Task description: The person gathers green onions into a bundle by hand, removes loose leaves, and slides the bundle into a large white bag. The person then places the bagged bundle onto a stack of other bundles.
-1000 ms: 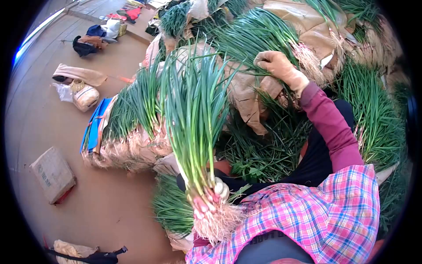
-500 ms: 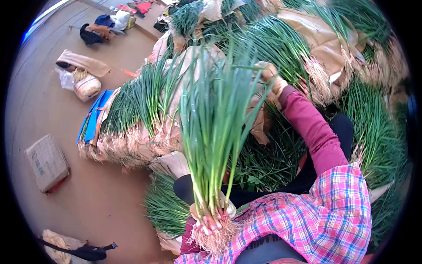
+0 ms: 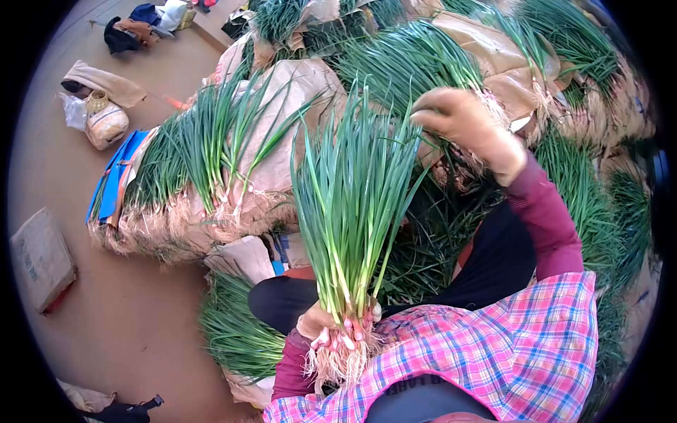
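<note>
- Left hand (image 3: 316,321) closed round the onion bunch (image 3: 350,225) near its roots.
- Right hand (image 3: 471,130) half-curled by leaf tips; grip unclear.
- Box (image 3: 44,259) near the brown floor's (image 3: 151,310) left edge.

Widest way through: bare floor (image 3: 148,331), running from the carton (image 3: 44,261) near its left edge to the root ends of the left stack (image 3: 190,183). Middle is blocked by the bunch (image 3: 352,218), leaves fanned upward from your left hand (image 3: 315,321). Narrow channel noted between those leaves and the left stack's wrapping (image 3: 296,106); your bent knee (image 3: 282,296) closes its near end. Your right hand (image 3: 469,130) and sleeve (image 3: 546,211) bar the right side. Beyond, at the far edge, stacks (image 3: 409,63) crowd together.
</note>
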`<action>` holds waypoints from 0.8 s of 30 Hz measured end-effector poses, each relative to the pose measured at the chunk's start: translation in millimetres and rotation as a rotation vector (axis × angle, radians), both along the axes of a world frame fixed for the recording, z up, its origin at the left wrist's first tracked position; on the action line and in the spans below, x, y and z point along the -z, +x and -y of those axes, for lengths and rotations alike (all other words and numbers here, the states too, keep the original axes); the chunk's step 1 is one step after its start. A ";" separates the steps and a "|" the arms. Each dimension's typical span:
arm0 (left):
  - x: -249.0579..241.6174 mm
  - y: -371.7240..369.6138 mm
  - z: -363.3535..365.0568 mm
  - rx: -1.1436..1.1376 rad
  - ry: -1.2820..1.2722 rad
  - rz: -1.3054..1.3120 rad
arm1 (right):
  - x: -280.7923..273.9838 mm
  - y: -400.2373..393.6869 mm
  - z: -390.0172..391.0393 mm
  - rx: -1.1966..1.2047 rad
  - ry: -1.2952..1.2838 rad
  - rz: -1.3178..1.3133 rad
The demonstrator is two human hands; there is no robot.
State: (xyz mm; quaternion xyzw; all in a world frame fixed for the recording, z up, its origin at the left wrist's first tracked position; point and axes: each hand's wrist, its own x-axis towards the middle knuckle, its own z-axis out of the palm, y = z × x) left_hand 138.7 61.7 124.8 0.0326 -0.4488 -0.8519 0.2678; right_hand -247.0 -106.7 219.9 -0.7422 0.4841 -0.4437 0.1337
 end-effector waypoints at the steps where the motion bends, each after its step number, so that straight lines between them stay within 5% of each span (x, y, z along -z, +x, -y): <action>1: -7.0 0.4 -1.1 0.010 0.003 -0.005 | 7.8 14.2 3.5 0.037 0.063 -0.158; 3: -22.3 4.1 -4.5 -0.021 0.465 0.402 | 11.7 33.4 12.7 -0.042 0.497 -0.348; 6: -14.3 -0.6 -9.5 -0.047 0.491 0.324 | 40.1 25.4 36.3 -0.183 0.468 -0.225; 9: -10.6 7.0 -14.6 -0.017 0.495 0.279 | 35.2 -2.7 52.0 -0.284 0.823 0.497; 13: -1.9 8.4 -17.5 -0.063 0.489 0.310 | 65.2 -71.5 86.4 -0.233 0.829 1.046; 17: -19.3 -6.3 -11.3 -0.172 0.410 0.324 | 60.5 -83.5 36.3 0.201 0.368 0.052; 18: -1.8 2.9 -4.2 -0.020 0.702 0.243 | 49.1 -60.1 -2.0 0.251 0.047 -0.259; 19: -1.6 -17.1 -1.3 -0.168 0.526 0.030 | 49.5 -45.1 -25.9 0.336 -0.218 -0.434; 20: 12.1 -19.6 8.8 0.008 0.663 -0.079 | 47.9 -27.8 -54.4 0.117 0.168 -0.066; 21: -15.4 -52.4 25.2 -0.202 -0.011 -0.219 | 45.7 -9.9 -78.3 -0.090 0.521 0.309; 22: -20.5 -58.7 22.9 -0.269 0.468 -0.090 | 47.4 13.6 -102.9 -0.334 0.656 0.504; 24: -8.1 -73.0 53.5 -0.184 0.442 -0.161 | 57.8 60.3 -134.6 -0.659 0.732 0.781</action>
